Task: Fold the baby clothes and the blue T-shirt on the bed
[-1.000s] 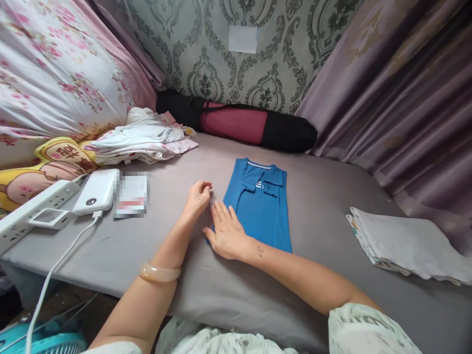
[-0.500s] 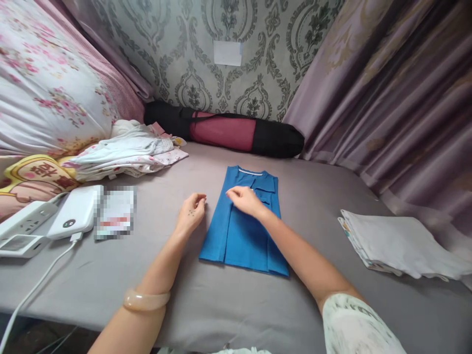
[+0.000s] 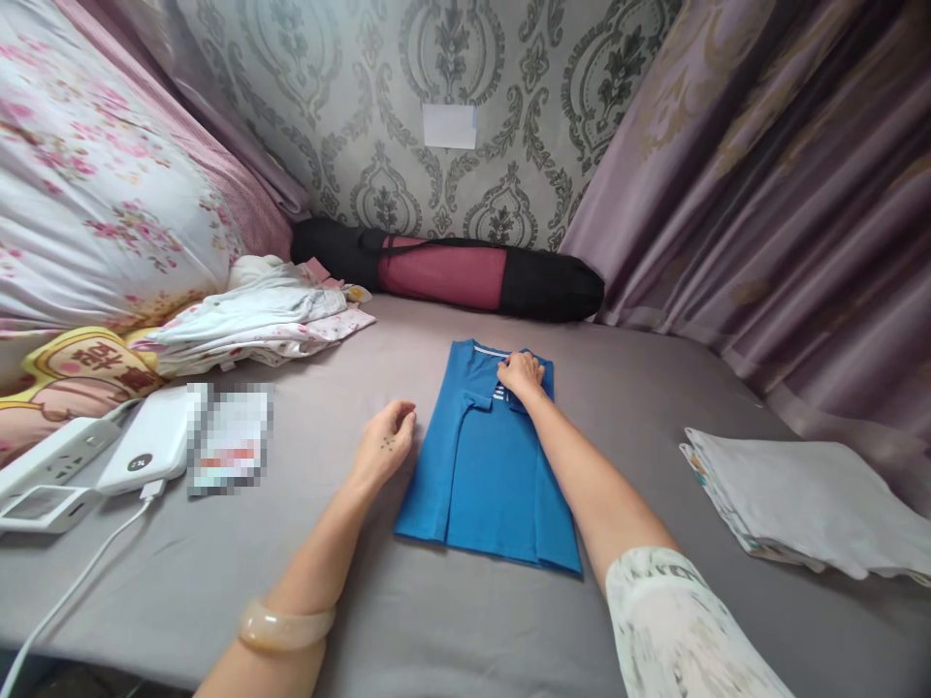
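Observation:
A blue garment (image 3: 491,485) lies on the grey sheet with both sides folded inward, its neckline at the far end. A small striped patch shows near the neckline. My right hand (image 3: 522,373) is on the upper right part of the garment, its fingers bent and closed on the blue cloth. Left of the garment, my left hand (image 3: 389,438) rests just beside its edge with curled fingers. Nothing can be seen in that hand, though its fingertips are partly hidden.
A long black and red bag (image 3: 443,271) lies along the wall. At the left are piled clothes (image 3: 262,315), a white power bank (image 3: 149,441), a power strip (image 3: 62,456) and a cable. Folded white cloth (image 3: 800,490) lies at the right.
My right hand has moved right across the garment's top, and a short folded flap now shows left of it. My left hand has barely moved. The view has tilted slightly up.

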Tool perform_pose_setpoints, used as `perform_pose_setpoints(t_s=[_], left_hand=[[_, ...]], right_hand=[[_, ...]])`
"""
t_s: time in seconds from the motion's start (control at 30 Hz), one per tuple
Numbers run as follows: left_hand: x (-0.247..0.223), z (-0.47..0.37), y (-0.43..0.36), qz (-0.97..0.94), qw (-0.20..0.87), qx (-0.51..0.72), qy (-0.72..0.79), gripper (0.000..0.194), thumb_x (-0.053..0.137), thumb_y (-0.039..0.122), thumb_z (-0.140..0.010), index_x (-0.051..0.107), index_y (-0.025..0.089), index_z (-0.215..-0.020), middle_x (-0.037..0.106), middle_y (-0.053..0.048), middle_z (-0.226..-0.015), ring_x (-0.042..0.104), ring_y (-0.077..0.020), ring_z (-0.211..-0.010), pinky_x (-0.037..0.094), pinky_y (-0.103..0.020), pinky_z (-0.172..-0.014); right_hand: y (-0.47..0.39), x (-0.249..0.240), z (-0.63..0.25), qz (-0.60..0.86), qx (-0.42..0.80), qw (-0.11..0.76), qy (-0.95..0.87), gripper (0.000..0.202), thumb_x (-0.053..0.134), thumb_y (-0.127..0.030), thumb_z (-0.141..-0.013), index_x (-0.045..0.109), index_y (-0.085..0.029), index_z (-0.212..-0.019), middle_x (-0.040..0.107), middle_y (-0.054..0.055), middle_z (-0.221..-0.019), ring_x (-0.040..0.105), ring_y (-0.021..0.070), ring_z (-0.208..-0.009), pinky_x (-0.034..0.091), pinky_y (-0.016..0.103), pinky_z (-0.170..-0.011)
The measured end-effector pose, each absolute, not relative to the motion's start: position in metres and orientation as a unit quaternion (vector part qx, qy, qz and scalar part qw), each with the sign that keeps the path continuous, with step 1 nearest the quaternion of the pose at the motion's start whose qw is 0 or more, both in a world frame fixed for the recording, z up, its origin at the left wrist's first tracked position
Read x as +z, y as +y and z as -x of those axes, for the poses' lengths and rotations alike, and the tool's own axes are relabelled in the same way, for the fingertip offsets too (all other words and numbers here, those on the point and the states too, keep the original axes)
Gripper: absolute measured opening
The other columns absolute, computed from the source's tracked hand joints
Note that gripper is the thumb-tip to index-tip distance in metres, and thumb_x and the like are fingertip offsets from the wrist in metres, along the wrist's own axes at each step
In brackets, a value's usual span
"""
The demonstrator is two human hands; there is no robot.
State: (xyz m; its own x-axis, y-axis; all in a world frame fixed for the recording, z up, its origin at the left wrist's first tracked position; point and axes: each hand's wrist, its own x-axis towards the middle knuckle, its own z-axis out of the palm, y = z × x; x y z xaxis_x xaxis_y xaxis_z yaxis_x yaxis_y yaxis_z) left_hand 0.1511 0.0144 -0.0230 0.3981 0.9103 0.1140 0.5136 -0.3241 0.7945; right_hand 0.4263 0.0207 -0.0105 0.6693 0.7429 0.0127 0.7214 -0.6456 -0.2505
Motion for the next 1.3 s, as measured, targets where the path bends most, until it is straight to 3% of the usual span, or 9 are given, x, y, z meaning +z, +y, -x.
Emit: perform_pose_setpoints(t_s=[0.2,0.37,0.57,0.77,0.9,1.07,1.3], left_hand=[[-0.025,-0.15,0.015,-0.768,0.338,0.289,0.461,0.031,0.046,0.035,-0.087,0.067,0.018,-0.103,0.074,-0.009,-0.1,0.067,-0.0225,-0.089,0.051,-0.035,-0.082],[-0.021,-0.15,0.013,-0.776,0.33,0.28,0.459,0.031,0.046,0.033,-0.088,0.067,0.017,-0.104,0.074,-0.01,-0.099,0.067,-0.0225,-0.088,0.051,-0.035,-0.083],[-0.019,-0.15,0.011,-0.782,0.326,0.27,0.456,0.032,0.045,0.032,-0.088,0.068,0.016,-0.103,0.074,-0.01,-0.1,0.066,-0.023,-0.087,0.05,-0.035,-0.082],[-0.021,-0.149,0.012,-0.786,0.323,0.272,0.452,0.031,0.045,0.032,-0.088,0.068,0.017,-0.103,0.074,-0.011,-0.102,0.067,-0.0237,-0.09,0.05,-0.036,-0.084],[-0.021,-0.149,0.012,-0.792,0.316,0.277,0.442,0.029,0.045,0.031,-0.088,0.068,0.018,-0.1,0.074,-0.01,-0.1,0.067,-0.023,-0.088,0.05,-0.035,-0.084],[-0.022,-0.148,0.012,-0.798,0.309,0.283,0.434,0.026,0.045,0.031,-0.089,0.067,0.02,-0.097,0.074,-0.008,-0.097,0.067,-0.0218,-0.087,0.05,-0.033,-0.083],[-0.025,-0.148,0.012,-0.808,0.3,0.276,0.425,0.025,0.045,0.03,-0.089,0.067,0.02,-0.096,0.074,-0.009,-0.095,0.067,-0.0217,-0.087,0.05,-0.033,-0.083]], right_hand=[[0.022,-0.015,-0.427,0.896,0.053,0.18,-0.402,0.025,0.054,-0.023,-0.087,0.07,-0.019,-0.107,0.063,0.014,-0.123,0.056,0.0291,-0.118,0.04,0.04,-0.098],[0.02,-0.014,-0.424,0.877,0.05,0.242,-0.411,0.023,0.051,-0.02,-0.086,0.066,-0.016,-0.102,0.067,0.014,-0.111,0.06,0.0256,-0.109,0.043,0.032,-0.092],[0.017,-0.007,-0.409,0.863,0.04,0.289,-0.411,0.024,0.047,-0.018,-0.087,0.059,-0.016,-0.108,0.069,0.012,-0.104,0.062,0.0251,-0.099,0.045,0.031,-0.086],[0.016,-0.006,-0.387,0.847,0.033,0.267,-0.459,0.036,0.037,-0.017,-0.094,0.05,-0.013,-0.127,0.069,0.014,-0.103,0.064,0.0257,-0.096,0.043,0.033,-0.084],[0.016,-0.008,-0.374,0.834,0.023,0.234,-0.498,0.043,0.033,-0.011,-0.094,0.05,-0.013,-0.134,0.069,0.015,-0.112,0.063,0.0248,-0.104,0.043,0.032,-0.088],[0.015,-0.013,-0.36,0.799,-0.002,0.191,-0.57,0.047,0.032,-0.008,-0.092,0.058,-0.014,-0.131,0.064,0.013,-0.123,0.054,0.0236,-0.116,0.039,0.032,-0.098],[0.018,-0.02,-0.35,0.789,-0.02,0.139,-0.598,0.043,0.031,-0.012,-0.096,0.068,-0.02,-0.118,0.062,0.012,-0.118,0.051,0.0243,-0.11,0.039,0.034,-0.093]])
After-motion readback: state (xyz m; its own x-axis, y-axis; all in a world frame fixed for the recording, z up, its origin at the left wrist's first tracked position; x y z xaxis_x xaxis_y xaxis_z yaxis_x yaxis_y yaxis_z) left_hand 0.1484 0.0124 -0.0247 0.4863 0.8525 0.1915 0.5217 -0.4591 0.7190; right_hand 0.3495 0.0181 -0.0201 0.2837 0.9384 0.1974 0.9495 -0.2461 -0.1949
